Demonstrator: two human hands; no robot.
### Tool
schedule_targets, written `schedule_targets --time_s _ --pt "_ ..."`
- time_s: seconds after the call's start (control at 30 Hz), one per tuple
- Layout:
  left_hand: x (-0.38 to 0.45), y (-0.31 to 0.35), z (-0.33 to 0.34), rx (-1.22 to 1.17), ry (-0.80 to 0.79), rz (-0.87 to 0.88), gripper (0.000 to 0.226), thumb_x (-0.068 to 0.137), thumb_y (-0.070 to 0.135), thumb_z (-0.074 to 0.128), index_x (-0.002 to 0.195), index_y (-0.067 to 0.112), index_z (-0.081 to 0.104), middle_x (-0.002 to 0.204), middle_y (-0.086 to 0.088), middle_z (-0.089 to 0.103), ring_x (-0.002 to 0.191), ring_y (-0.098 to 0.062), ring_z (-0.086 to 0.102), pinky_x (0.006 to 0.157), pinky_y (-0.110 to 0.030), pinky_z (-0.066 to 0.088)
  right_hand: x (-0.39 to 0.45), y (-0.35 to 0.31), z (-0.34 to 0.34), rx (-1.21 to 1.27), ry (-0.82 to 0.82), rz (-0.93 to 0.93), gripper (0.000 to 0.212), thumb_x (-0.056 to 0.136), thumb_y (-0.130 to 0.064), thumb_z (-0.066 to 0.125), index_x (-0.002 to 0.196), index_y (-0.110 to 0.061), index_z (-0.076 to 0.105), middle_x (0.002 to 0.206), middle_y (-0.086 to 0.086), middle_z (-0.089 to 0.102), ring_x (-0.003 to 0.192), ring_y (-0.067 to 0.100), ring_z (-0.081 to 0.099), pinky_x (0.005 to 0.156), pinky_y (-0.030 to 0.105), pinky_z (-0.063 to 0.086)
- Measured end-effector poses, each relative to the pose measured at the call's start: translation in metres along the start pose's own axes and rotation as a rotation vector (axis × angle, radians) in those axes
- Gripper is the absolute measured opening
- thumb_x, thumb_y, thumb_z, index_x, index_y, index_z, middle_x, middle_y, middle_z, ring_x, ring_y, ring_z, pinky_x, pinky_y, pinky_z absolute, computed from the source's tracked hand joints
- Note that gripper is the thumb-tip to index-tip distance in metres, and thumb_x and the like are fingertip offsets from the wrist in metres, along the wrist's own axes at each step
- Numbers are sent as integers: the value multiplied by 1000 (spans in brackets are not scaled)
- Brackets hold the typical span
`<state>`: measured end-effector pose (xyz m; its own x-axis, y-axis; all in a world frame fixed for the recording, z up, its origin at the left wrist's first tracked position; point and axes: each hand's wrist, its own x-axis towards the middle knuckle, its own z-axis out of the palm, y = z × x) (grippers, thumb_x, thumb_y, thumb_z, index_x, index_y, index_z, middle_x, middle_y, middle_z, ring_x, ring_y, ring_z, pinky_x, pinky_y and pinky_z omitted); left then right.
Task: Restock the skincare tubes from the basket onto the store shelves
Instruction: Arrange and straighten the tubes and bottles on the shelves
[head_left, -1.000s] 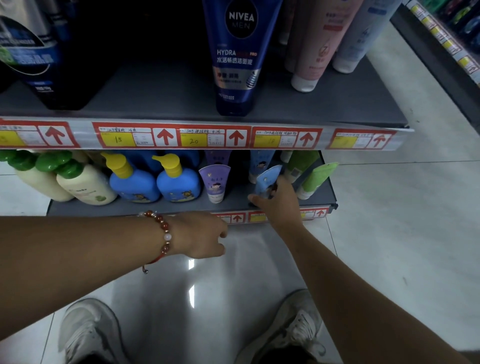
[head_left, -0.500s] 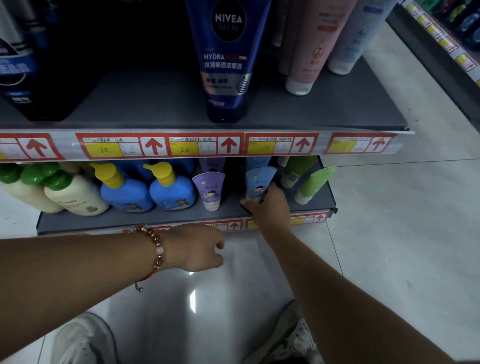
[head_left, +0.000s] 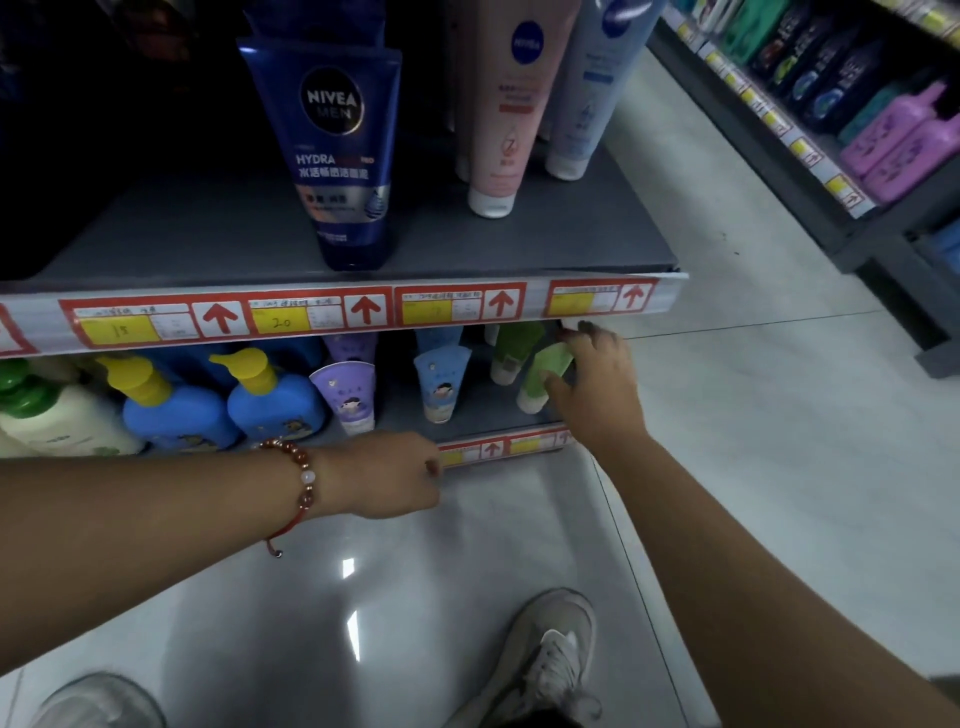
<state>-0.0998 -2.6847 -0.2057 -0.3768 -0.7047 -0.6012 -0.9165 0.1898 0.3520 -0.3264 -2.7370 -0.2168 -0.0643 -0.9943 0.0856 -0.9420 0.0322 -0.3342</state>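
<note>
Tubes stand on the lower shelf (head_left: 467, 423), right hand (head_left: 597, 387) curled round a green tube (head_left: 543, 376), left hand (head_left: 387, 475) loosely fisted, empty.

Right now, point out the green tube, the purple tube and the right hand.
green tube (head_left: 540, 375), head view, middle of its body
purple tube (head_left: 347, 396), head view, printed front
right hand (head_left: 597, 387), head view, back of the hand
</note>
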Motion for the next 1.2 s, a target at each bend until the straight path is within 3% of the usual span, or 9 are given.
schedule_targets --time_s 0.13,0.3,0.4,0.47,0.53,0.67,0.8,0.93,1.2 --pt "0 9 -2 -43 70 21 36 91 41 55 124 25 56 121 2 61 102 -15 56 92 -29 48 -13 8 -10 254 -136 113 7 92 -23 64 97 -24 59 92 -2 64 77 14 59 68 27 49" --pt "-1 22 2 -86 277 166 80 87 53 59 151 35 16 144 -2 43 126 -21 48 101 -39 46 -29 12 -40 997 -230 309 7 89 -16 69 94 -14 65 86 3 70 75 15 69 65 25 58" --pt "1 42 -2 -212 384 212 68 81 51 67 135 32 31 115 2 56 99 -15 58 81 -37 53 -29 5 -40 1254 -486 379 14 90 -16 66 101 -9 64 98 10 71 87 18 70 76 29 58" --pt "2 50 -1 -345 357 136 46 80 37 72 113 23 42 93 7 56 80 -6 56 64 -18 48 -28 4 -28 1312 -680 417 26 92 -24 62 110 -5 63 107 14 71 99 24 70 89 39 56" --pt "2 48 5 -419 323 68 35 78 28 73 97 20 45 83 6 54 72 -6 54 52 -13 39 -23 2 -12 1378 -668 456 39 95 -37 55 112 -4 64 106 15 71 100 26 69 91 43 55" --pt "-6 27 18 -434 277 -3 33 74 29 72 83 31 40 81 11 53 70 -2 53 55 -20 37 8 5 33 994 -159 439 45 85 -22 73 124 -6 57 107 5 62 100 20 59 75 24 48" --pt "-14 3 24 -485 207 -81 34 64 39 69 86 30 44 82 9 57 76 -7 57 65 -29 45 26 9 89 823 -331 283 57 75 0 74 128 -8 56 113 6 65 109 25 61 86 32 48" --pt "-12 -7 22 -500 210 -138 33 74 31 74 93 26 48 82 4 60 76 -12 59 69 -33 47 33 13 109 736 -200 202 32 78 -21 76 108 -17 65 94 -1 70 89 17 66 69 23 50" --pt "-3 12 23 -477 169 -96 32 75 32 75 90 28 47 82 5 60 75 -12 61 63 -27 46 36 16 116 524 -60 189 43 71 -31 80 99 -12 53 94 3 64 85 22 59 60 27 38"
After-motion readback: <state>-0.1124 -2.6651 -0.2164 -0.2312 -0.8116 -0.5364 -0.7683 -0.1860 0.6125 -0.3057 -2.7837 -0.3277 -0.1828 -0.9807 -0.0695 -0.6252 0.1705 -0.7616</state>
